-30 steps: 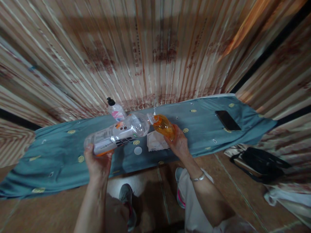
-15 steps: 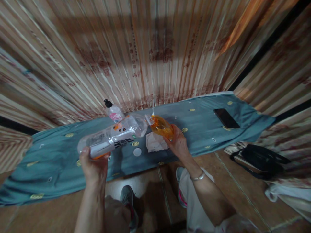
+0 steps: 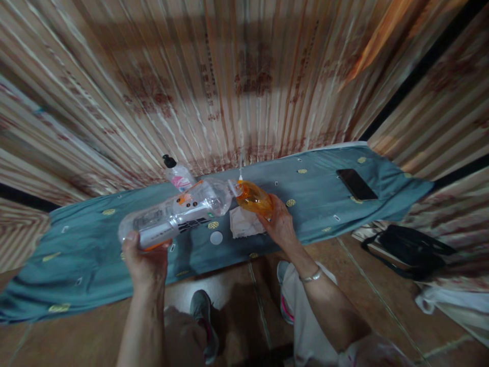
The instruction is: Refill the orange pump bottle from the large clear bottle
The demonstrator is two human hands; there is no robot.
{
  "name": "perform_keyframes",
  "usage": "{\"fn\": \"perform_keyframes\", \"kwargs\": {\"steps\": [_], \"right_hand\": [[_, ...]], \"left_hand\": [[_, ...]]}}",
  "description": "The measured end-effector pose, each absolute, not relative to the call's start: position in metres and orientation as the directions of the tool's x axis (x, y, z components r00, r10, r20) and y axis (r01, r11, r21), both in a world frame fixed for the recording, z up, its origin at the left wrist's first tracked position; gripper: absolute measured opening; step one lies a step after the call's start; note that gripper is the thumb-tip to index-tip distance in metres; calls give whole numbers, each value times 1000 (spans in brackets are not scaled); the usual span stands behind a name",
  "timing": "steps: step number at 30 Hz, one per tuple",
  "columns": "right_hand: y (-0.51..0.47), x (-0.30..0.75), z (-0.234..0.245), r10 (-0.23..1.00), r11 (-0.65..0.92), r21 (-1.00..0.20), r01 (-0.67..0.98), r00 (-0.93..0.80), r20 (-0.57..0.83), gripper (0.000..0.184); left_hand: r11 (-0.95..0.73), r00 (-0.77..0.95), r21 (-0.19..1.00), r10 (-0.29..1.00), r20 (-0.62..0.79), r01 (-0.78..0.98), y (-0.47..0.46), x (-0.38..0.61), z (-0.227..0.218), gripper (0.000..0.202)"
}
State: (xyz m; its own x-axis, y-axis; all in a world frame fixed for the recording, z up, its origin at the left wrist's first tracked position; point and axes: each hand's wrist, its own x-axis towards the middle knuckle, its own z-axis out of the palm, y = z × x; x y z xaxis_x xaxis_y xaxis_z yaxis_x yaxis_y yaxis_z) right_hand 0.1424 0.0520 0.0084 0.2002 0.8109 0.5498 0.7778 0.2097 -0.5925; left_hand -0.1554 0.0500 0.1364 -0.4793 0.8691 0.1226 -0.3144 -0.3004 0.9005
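My left hand [image 3: 145,260] is closed round the base of a large clear plastic bottle [image 3: 179,214], which lies nearly on its side with its neck pointing right. That neck meets the mouth of a smaller bottle of orange liquid [image 3: 255,199], and my right hand [image 3: 280,224] is wrapped round this one. Both bottles hang just above a bench covered in blue cloth [image 3: 87,244]. Under them on the cloth lie a white round cap [image 3: 216,237] and a crumpled white paper [image 3: 244,227].
A small pump bottle with a black top and pink label [image 3: 176,175] stands at the back of the bench. A black phone [image 3: 356,184] lies on the cloth at the right. A black bag [image 3: 408,250] sits on the tiled floor. A patterned curtain [image 3: 244,81] hangs behind.
The base of the large bottle has dropped slightly lower and to the left with my left hand. The right hand and orange bottle have barely moved.
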Motion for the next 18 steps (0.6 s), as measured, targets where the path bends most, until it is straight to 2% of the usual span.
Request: {"fn": "perform_keyframes", "kwargs": {"steps": [7,18], "right_hand": [[52,142,10,821,203,-599,774,199,536,64],[52,141,10,815,205,-604,770,208,541,62]], "left_hand": [[-322,-466,890,873,146,-323,50,-157,136,42],[-333,-439,889,881,175,-315,48,-158,135,39]]}}
